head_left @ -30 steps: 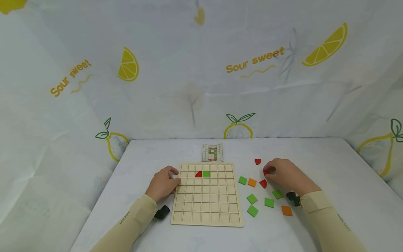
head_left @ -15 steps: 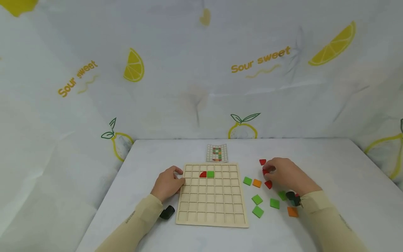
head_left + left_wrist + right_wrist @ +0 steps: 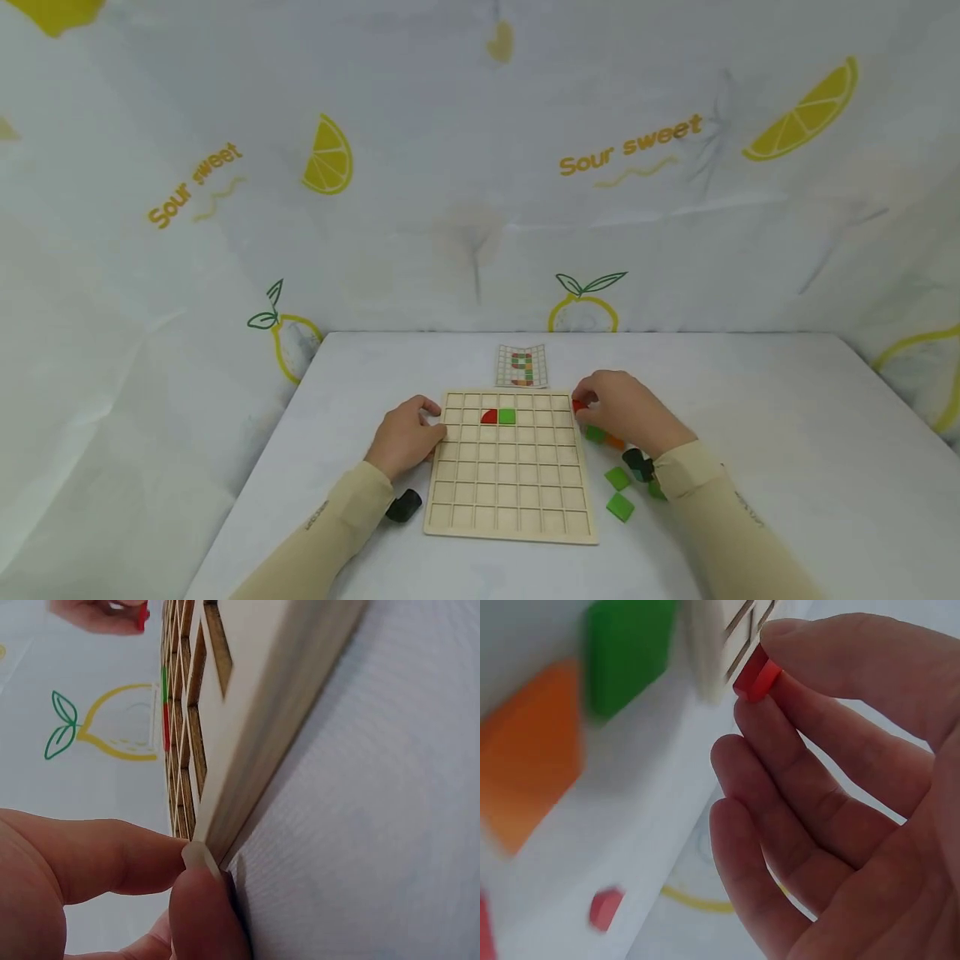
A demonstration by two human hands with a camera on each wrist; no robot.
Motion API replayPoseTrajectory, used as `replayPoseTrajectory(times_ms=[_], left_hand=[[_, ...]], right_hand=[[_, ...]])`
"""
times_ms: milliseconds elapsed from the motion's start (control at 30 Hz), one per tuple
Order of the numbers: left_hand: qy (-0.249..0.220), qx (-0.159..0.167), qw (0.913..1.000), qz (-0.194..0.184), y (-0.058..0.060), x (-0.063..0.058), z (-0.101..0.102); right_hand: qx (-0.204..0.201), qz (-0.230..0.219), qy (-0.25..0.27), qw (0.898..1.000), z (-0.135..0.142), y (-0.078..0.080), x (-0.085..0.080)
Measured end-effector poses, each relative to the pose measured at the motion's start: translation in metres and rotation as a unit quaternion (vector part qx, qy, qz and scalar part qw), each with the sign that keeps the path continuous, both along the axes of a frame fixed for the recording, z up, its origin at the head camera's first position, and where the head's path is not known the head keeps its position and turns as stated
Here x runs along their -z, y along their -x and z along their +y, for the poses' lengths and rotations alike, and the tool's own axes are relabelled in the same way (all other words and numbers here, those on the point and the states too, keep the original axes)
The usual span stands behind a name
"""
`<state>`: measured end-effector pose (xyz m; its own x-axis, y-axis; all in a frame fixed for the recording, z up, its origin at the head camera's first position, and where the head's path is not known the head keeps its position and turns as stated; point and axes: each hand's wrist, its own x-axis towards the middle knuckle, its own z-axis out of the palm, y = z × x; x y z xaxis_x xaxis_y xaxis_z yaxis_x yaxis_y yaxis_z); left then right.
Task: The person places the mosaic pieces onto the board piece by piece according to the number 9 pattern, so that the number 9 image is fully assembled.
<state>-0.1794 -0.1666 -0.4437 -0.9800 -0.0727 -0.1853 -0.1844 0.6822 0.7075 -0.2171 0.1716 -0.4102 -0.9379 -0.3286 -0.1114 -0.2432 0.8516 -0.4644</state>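
A square wooden grid board (image 3: pixel 510 538) lies on the white table, with a red quarter-circle tile (image 3: pixel 490 417) and a green square tile (image 3: pixel 507 417) side by side in its cells. My left hand (image 3: pixel 405 435) pinches the board's left edge between thumb and finger, as the left wrist view shows close up. Just beyond the board's upper right edge, my right hand (image 3: pixel 628 408) holds another red quarter-circle piece (image 3: pixel 756 679) between thumb and fingertips. Its remaining fingers are loosely bent in the right wrist view.
Behind the board lies a small pattern card (image 3: pixel 521 367). Right of the board are loose green tiles (image 3: pixel 620 507) and an orange tile (image 3: pixel 532 757), partly under the right arm. A white lemon-printed cloth (image 3: pixel 420 208) hangs behind the table.
My right hand has moved left with the red quarter-circle piece, from among the loose tiles to the board's right edge. The left hand stays at the board; the head view has shifted slightly.
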Motion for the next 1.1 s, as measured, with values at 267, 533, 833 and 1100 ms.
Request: replayPoseTrajectory(times_ms=[267, 533, 833, 1100], left_hand=[[-0.004, 0.002, 1.0, 0.002, -0.001, -0.003, 0.002], [0.005, -0.003, 1.0, 0.004, 0.0, -0.002, 0.001], [0.006, 0.004, 0.9999, 0.012, 0.0, -0.003, 0.001], [0.008, 0.001, 0.9999, 0.009, 0.0, -0.002, 0.0]], right_hand=[[-0.019, 0.009, 0.0, 1.0, -0.044, 0.005, -0.001], [-0.038, 0.03, -0.013, 0.999, -0.066, 0.004, 0.004], [-0.039, 0.058, -0.025, 0.997, -0.079, 0.002, 0.011], [-0.041, 0.062, -0.036, 0.997, -0.083, 0.002, 0.013]])
